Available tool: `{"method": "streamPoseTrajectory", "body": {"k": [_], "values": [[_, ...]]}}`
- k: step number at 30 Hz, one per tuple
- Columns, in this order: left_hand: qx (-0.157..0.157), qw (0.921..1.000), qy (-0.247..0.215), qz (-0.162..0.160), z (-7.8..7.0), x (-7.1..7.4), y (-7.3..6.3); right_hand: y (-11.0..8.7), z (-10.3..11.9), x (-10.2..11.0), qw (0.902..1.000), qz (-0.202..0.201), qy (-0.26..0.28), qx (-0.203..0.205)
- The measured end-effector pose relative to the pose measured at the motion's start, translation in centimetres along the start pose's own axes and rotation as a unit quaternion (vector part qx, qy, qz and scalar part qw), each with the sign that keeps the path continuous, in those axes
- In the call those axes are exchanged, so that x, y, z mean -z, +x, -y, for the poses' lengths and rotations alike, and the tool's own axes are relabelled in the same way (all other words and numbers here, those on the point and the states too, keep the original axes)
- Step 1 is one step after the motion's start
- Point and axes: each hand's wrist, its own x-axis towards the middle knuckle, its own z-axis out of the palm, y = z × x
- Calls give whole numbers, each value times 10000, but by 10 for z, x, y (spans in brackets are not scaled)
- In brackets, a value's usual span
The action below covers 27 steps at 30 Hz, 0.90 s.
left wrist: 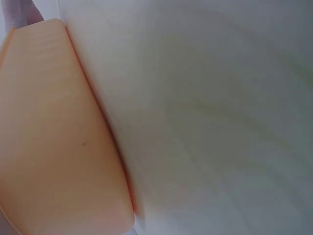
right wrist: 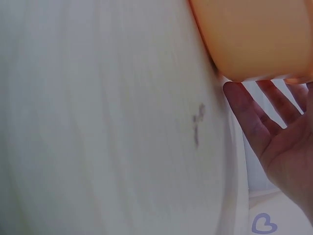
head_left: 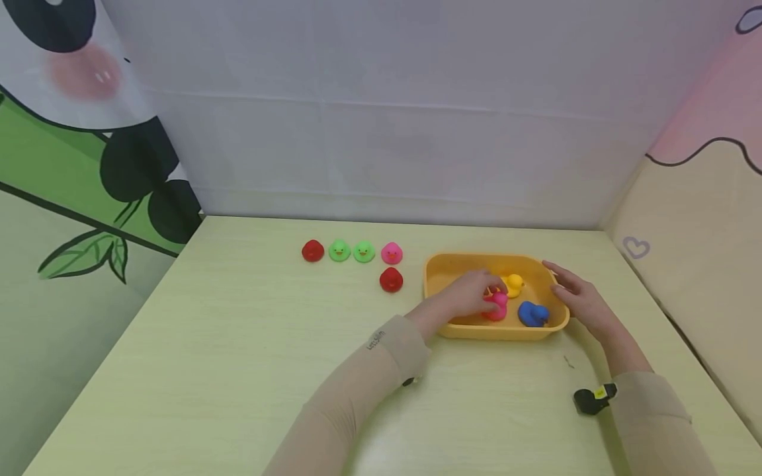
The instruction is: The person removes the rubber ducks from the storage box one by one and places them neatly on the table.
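A yellow-orange plastic tray (head_left: 476, 332) stands on the right half of the table. Inside it are a pink rubber duck (head_left: 497, 308), a yellow rubber duck (head_left: 514, 285) and a blue rubber duck (head_left: 532, 314). My left hand (head_left: 473, 292) reaches over the tray's near left side and pinches the pink duck between thumb and fingers. At the tray's right end my right hand (head_left: 580, 301) rests against the rim, its fingers extended. The right wrist view shows those fingers (right wrist: 247, 105) along the tray's outer wall. In the left wrist view the tray's side (left wrist: 58, 132) hides the ducks.
Left of the tray, a row at the back of the table holds a red duck (head_left: 312, 250), two green ducks (head_left: 339, 250) and a pink duck (head_left: 391, 253). Another red duck (head_left: 391, 279) sits in front of that pink one. A pale wall cloth (head_left: 381, 145) borders the table's back edge.
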Motion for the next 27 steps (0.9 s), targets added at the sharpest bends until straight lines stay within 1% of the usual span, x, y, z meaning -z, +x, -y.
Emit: {"method": "streamPoseTrajectory", "body": {"k": [9,12,20,24,27], "values": [[-21,9998,-164,78,-5,2,-2,-1,1,2,10000,30,23,-21],[-56,9998,-165,89,-8,2,-3,-1,1,3,10000,40,18,-46],[-155,9998,-108,103,-7,2,-4,-2,1,3,10000,51,11,-56],[-128,9996,-213,122,-6,3,-3,-1,2,3,10000,46,36,-33],[-51,9996,-281,54,-6,3,-3,-1,2,3,10000,37,22,-6]]}}
